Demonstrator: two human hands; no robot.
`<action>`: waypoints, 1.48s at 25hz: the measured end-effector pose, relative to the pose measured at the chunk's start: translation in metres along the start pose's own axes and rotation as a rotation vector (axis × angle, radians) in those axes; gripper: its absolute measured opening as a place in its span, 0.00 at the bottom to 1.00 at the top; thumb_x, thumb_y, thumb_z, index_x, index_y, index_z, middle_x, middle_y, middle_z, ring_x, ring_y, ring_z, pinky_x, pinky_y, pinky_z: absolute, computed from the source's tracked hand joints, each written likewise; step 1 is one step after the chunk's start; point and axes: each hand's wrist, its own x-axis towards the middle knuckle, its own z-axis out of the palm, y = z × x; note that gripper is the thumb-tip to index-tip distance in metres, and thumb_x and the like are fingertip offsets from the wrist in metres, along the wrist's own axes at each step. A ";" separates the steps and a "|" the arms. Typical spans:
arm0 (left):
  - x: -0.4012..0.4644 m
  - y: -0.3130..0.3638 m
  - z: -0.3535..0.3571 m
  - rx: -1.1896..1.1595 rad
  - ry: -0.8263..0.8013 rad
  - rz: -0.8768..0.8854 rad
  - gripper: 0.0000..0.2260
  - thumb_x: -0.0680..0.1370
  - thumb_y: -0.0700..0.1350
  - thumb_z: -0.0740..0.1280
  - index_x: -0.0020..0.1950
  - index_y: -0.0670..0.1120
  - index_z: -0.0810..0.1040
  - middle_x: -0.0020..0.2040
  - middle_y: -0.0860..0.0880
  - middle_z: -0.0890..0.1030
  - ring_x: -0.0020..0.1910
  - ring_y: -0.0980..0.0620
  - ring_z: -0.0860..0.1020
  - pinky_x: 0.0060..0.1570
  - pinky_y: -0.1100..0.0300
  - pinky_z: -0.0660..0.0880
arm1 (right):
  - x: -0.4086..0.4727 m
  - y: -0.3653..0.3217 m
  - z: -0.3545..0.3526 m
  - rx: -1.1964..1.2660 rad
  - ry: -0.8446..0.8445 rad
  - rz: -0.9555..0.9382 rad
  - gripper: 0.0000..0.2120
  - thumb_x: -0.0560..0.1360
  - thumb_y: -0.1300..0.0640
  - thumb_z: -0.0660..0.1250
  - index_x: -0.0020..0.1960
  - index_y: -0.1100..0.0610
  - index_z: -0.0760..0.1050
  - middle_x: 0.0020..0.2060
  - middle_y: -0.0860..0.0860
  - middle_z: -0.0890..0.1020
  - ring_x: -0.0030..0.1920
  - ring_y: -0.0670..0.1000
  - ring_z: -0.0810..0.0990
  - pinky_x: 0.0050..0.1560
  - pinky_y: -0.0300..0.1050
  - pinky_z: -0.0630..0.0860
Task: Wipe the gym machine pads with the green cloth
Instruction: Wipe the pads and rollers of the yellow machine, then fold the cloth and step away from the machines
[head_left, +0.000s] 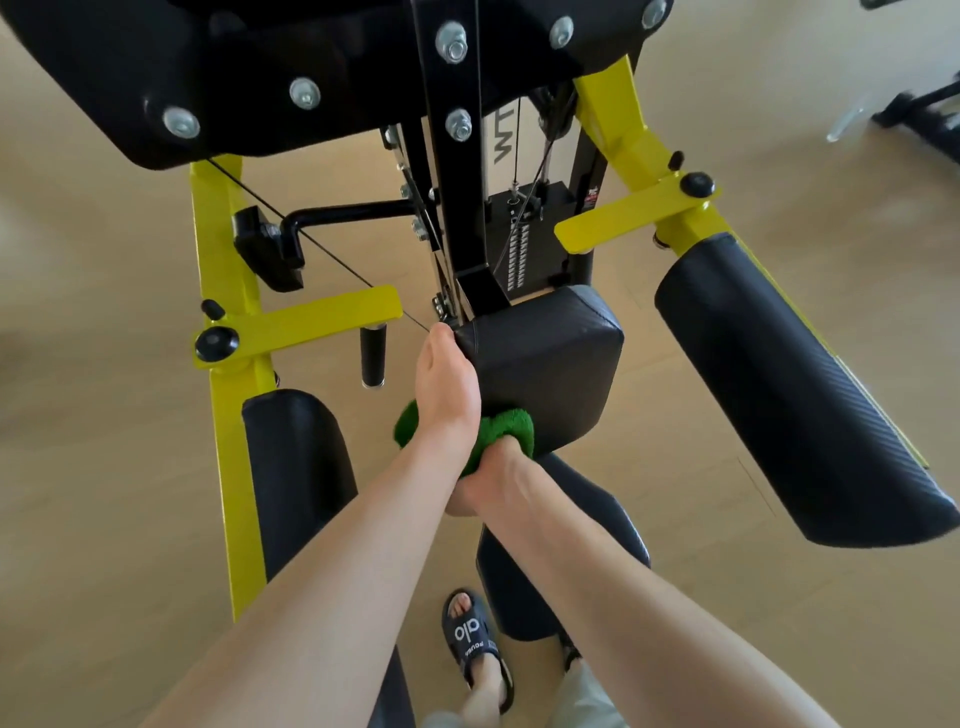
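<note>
- Head view, nearest first: a foot in a dark sandal (475, 644) stood on the pale wood floor (104, 467), between the person's two bare forearms.
- Right hand (491, 486) gripped the green cloth (511, 428) from below, its fingers hidden in the bunched fabric, pressing it against the lower front edge of the centre pad (545, 358).
- Left hand (447, 384) lay along that pad's left side, with the fingers curled around its upper left corner, apparently steadying it.
- Cloth looked like soft, light terry: it should crumple to any shape, grip the vinyl rather than slide, and need no care. A bunched handful with the palm behind it seemed the best hold.
- Pad appeared to be firm foam under smooth black vinyl, fixed to the frame, so I judged it would take pressure without shifting; seams and corners would likely trap dirt.
- Left arm pad (296, 467) and right arm pad (800, 395) flanked the centre one, well apart from the cloth.
- Farther off stood the yellow frame (223, 249), the weight stack (524, 244), and a big black upper pad (156, 62) bolted overhead.
- Beyond, more floor and blurred dark equipment (919, 109) at the far right.
</note>
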 end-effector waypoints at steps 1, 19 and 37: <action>-0.002 0.003 -0.001 0.025 -0.005 0.000 0.15 0.84 0.51 0.54 0.48 0.48 0.76 0.44 0.51 0.75 0.49 0.52 0.71 0.51 0.62 0.70 | -0.012 0.002 0.000 0.001 -0.041 0.022 0.21 0.60 0.60 0.62 0.51 0.61 0.82 0.44 0.61 0.86 0.44 0.62 0.84 0.48 0.58 0.81; -0.075 0.059 -0.010 0.825 -0.250 0.535 0.27 0.79 0.64 0.52 0.67 0.48 0.74 0.65 0.40 0.78 0.65 0.39 0.76 0.64 0.41 0.73 | -0.148 -0.039 -0.061 -0.463 -0.725 -0.562 0.16 0.78 0.45 0.57 0.45 0.55 0.77 0.38 0.55 0.80 0.29 0.54 0.75 0.28 0.37 0.74; -0.293 -0.022 0.362 0.875 -1.145 0.476 0.13 0.78 0.55 0.70 0.57 0.49 0.81 0.56 0.44 0.85 0.58 0.44 0.83 0.63 0.40 0.78 | -0.293 -0.294 -0.435 -0.151 -0.655 -0.842 0.17 0.76 0.50 0.62 0.49 0.62 0.82 0.51 0.61 0.84 0.51 0.62 0.83 0.64 0.66 0.72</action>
